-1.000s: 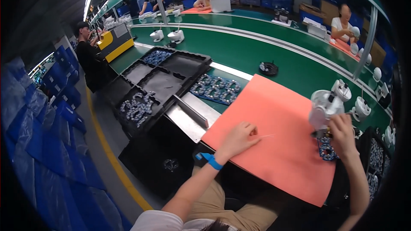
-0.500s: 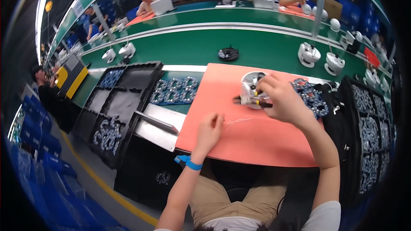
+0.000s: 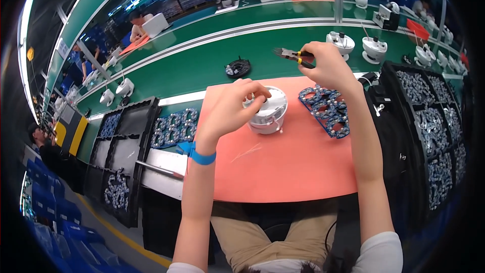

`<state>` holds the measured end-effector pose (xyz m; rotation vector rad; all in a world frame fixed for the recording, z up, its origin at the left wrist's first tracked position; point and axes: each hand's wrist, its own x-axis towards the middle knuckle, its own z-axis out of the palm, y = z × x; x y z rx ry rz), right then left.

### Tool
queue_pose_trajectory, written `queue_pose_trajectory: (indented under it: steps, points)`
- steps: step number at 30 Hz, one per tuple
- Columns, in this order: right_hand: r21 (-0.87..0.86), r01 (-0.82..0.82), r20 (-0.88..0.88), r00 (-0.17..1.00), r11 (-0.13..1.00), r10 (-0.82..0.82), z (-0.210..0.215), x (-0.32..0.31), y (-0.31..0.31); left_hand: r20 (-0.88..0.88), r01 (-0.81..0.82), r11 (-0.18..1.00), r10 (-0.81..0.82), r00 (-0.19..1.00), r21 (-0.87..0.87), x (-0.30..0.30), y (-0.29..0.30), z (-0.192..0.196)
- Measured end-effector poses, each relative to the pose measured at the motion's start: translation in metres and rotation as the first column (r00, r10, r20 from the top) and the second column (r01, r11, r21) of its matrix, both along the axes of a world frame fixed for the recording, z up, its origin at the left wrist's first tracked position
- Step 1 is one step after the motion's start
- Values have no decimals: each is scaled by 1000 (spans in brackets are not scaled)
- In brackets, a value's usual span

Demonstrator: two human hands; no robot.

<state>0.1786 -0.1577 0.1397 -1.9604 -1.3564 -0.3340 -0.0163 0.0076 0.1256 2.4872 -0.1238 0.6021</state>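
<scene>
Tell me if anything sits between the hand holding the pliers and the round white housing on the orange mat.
Nothing visible does. The right hand holds the pliers above and behind the white housing, with only bare orange mat in the gap. The left hand already rests on the housing's near side.

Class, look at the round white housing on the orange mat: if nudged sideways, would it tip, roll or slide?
The round white housing looks squat and sits flat on the orange mat, so it would probably slide, not tip. The left hand resting on top likely steadies it.
</scene>
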Motion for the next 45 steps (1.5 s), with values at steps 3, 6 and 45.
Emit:
queue_pose_trajectory:
  steps: [3, 6, 45]
  points:
    - [-24, -6, -21, 1000, 1000, 6, 1, 3, -4, -142, -128, 935, 184, 973, 332, 23, -12, 7]
    - [-127, 1, -33, 999, 992, -5, 3, 5, -8, -203, -72, 907, 169, 964, 415, 46, -8, -11]
    - [-744, -98, -120, 993, 661, 12, -20, -13, 8, -166, 134, 987, -117, 979, 93, 49, 19, -12]
